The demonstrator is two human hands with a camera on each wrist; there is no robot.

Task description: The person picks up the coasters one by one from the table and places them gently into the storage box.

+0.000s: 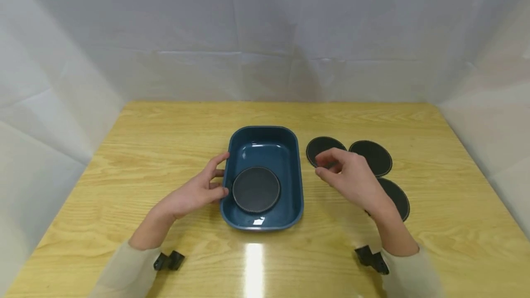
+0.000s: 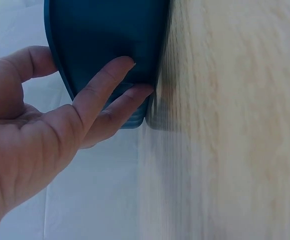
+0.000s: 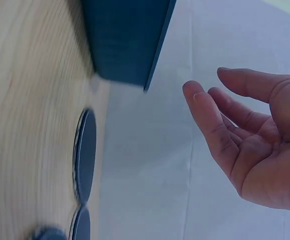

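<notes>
My left hand (image 1: 198,192) steadies the blue tray (image 1: 296,183) on the counter (image 1: 165,151), fingers straight against its wall; one round black coaster (image 1: 256,189) already lies inside. My right hand (image 1: 352,178), empty and loosely spread, hovers over three more coasters (image 1: 374,155). Next, I judge, comes pinching one up.

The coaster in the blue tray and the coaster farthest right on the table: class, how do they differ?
The coaster in the tray lies inside the blue tray; the rightmost coaster lies on the wooden table. The former is fully visible, the latter partly hidden by the right hand. Both are dark and round.
</notes>
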